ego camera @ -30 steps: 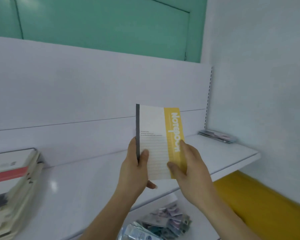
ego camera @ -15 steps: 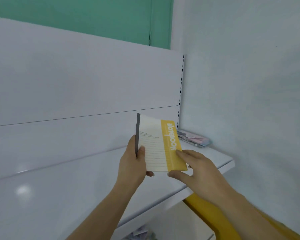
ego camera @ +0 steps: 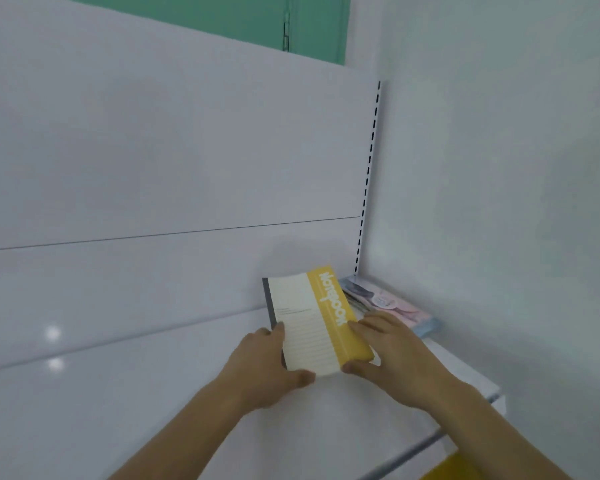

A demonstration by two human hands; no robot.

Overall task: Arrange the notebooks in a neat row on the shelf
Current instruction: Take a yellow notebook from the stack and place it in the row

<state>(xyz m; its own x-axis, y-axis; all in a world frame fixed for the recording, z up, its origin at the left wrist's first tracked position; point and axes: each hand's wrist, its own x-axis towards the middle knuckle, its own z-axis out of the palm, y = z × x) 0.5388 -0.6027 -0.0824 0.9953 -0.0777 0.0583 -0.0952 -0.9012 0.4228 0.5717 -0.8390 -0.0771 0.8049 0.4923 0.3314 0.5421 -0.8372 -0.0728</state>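
The word "Notebook" runs in white letters along the yellow band of the notebook (ego camera: pixel 317 318) cover. Small dark print lines on its cream part are too tiny to read.

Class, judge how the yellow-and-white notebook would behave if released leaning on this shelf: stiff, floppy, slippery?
The notebook looks thin, so probably light and somewhat bendy. The glossy shelf suggests its bottom edge might slide. Both hands steady it, hinting it tips easily.
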